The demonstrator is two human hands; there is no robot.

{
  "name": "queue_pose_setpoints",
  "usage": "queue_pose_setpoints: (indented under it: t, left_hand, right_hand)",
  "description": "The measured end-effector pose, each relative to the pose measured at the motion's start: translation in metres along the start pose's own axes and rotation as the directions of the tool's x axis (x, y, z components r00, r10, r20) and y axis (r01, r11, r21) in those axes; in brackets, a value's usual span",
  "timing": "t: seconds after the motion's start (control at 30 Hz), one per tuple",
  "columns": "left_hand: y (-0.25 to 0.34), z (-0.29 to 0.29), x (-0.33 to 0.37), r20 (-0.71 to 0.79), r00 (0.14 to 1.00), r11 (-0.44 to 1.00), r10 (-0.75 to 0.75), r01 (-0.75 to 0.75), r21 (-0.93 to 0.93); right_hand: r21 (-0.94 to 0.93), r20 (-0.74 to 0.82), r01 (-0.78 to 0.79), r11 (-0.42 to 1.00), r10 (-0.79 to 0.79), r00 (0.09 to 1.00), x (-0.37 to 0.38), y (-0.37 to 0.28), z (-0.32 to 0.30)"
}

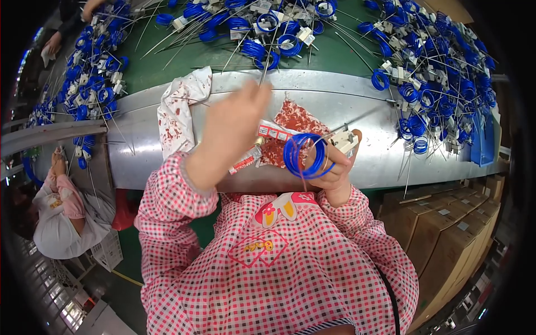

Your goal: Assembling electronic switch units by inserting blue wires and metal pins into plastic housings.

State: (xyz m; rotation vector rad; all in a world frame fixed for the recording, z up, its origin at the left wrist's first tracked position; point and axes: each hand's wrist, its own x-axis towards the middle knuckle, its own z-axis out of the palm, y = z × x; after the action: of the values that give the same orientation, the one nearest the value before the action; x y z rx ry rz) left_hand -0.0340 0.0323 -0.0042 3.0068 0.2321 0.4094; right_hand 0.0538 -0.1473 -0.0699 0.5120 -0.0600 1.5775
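Note:
My right hand (336, 174) holds a blue coil (290, 156) of thin tubing with a white block (341, 140) on it, and a thin metal rod sticks out beside the block. My left hand (237, 120) is raised over the metal bench edge, slightly blurred, with its fingers curled together; what they pinch, if anything, I cannot make out. Under and between my hands lie a red-and-white mottled cloth pad (304, 116) and a red-and-white printed packet or tube (273, 131), partly covered. Left of my left hand lies a white cloth (177, 114) with red stains.
Blue coils with white blocks and long thin rods heap up at the back (262, 28), right (430, 84) and left (92, 84) of the green worktop (159, 56). Brown cartons (446, 234) stand low right. Another person (67, 218) sits at the left; a hand (54, 42) shows far left.

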Motion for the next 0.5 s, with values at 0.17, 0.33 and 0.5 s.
queue_pose_setpoints:
  t: [0.17, 0.33, 0.5]
  left_hand:
    - [-0.021, -0.003, 0.005, -0.145, 0.965, 0.973, -0.219, 0.227, 0.044]
    - [0.002, -0.008, 0.005, 0.167, 0.981, 0.988, -0.095, 0.113, -0.103]
    - [-0.029, -0.013, 0.01, -0.091, 0.949, 0.94, -0.302, 0.28, -0.197]
  right_hand:
    - [-0.082, 0.177, -0.136, 0.987, 0.149, 0.973, 0.011, 0.005, -0.004]
    - [-0.068, 0.44, -0.309, 0.949, 0.306, 0.844, 0.014, -0.001, -0.021]
    - [0.084, 0.706, -0.173, 0.981, 0.064, 0.705, 0.027, 0.01, -0.031]
